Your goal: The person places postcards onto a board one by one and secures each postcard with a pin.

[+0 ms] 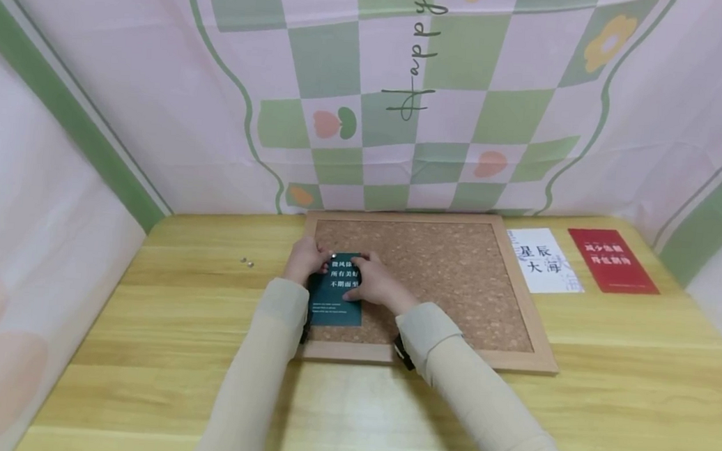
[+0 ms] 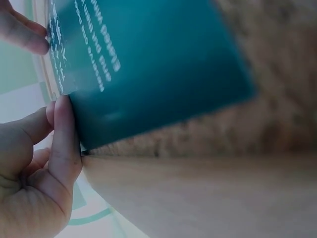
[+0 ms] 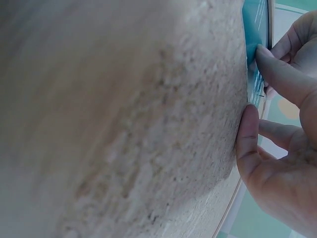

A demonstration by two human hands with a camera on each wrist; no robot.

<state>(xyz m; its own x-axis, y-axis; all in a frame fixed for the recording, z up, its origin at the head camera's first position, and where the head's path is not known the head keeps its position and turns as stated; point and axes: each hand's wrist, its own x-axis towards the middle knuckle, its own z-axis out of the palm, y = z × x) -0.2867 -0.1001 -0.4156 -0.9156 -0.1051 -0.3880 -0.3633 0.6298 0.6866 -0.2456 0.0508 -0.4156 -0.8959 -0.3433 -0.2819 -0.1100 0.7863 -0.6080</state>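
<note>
A dark green card (image 1: 337, 311) with white writing lies at the left of a wood-framed cork board (image 1: 445, 287). At the card's top left corner my left hand (image 1: 307, 260) pinches a small silver push pin (image 1: 334, 256); the fingers partly cover the pin. In the right wrist view, the thin point of the pin (image 3: 263, 95) shows by the card. My right hand (image 1: 379, 280) presses on the card's right side, thumb and forefinger spread apart. Its thumb (image 3: 265, 57) touches the card and the forefinger (image 3: 247, 121) rests by its edge.
Several tiny silver pins (image 1: 246, 262) lie on the wooden table (image 1: 190, 325) left of the board. To the right are a white card (image 1: 543, 261) and a red card (image 1: 613, 262), both with writing. A checked cloth (image 1: 387, 115) hangs behind the board.
</note>
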